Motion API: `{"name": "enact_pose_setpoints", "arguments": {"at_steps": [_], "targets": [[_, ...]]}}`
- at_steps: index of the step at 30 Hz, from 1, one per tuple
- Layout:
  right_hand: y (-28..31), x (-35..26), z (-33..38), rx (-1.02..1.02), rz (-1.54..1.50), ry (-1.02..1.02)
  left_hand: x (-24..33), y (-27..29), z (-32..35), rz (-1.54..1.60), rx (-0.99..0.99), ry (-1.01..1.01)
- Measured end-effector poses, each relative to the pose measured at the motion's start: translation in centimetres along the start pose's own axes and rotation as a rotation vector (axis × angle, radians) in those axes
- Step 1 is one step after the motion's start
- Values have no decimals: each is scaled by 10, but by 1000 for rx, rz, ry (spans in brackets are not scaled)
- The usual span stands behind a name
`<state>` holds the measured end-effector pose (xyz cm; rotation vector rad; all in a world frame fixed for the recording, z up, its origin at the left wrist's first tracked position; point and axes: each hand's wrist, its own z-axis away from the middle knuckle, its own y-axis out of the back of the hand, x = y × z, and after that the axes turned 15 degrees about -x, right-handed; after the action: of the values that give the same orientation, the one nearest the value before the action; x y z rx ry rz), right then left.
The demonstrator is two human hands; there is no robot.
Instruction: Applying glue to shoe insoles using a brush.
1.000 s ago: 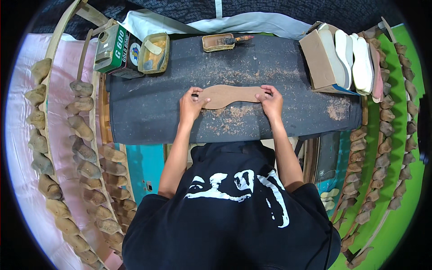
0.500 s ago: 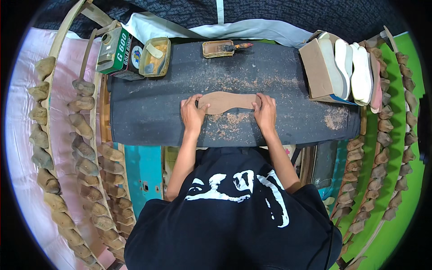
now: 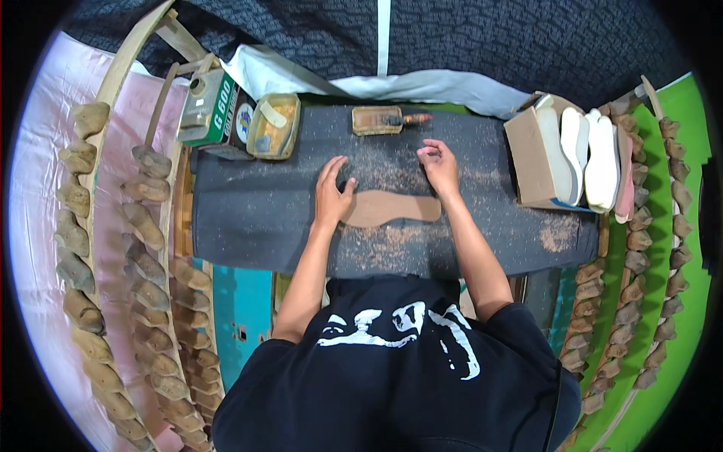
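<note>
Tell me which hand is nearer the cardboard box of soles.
Right. The right hand is left of the cardboard box, with a gap between; the left hand is much farther left, beside the wide end of the tan sole piece.

Sole (image 3: 395, 209): left rim meets the left hand (image 3: 330, 200) in outline; contact can't be told. Right hand (image 3: 440, 169): curled fingers overlap, tips partly hidden. Box (image 3: 533, 175) walls cover the lower ends of the insoles (image 3: 600, 167). Tool (image 3: 414, 119) across tray (image 3: 364, 129): dark end indistinct, kind unclear. Shavings (image 3: 557, 235) too fine to separate. Shirt (image 3: 392, 384) hem cut off below; curtain (image 3: 301, 53) cut off above. Lasts (image 3: 169, 386) partly hide one another.
</note>
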<state>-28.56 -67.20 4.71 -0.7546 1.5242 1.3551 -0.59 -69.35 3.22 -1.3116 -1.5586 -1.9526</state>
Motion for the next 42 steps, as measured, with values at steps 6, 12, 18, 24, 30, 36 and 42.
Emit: {"name": "enact_pose_setpoints", "arguments": {"at_steps": [6,12,18,24,30,36,42], "targets": [[-21,-7,-83,-133,-711,-257,-5,2,-58,-109,3,-112],[-48,-58,-101,-156,98,136,-38,-7,-67,-277,-19,-87],[-27,-108,-102,-259,174,298,-33,-5,-72,-314,-26,-74],[-25,-97,-76,-185,169,455,-31,-5,-67,-302,-23,-75],[-16,-78,-41,-56,189,395,-32,-7,-70,-273,-21,-84],[11,-90,27,-24,-39,308,-11,12,-29,-78,85,-28],[1,-17,107,-122,-178,184,-5,5,58,-279,-126,96]]}}
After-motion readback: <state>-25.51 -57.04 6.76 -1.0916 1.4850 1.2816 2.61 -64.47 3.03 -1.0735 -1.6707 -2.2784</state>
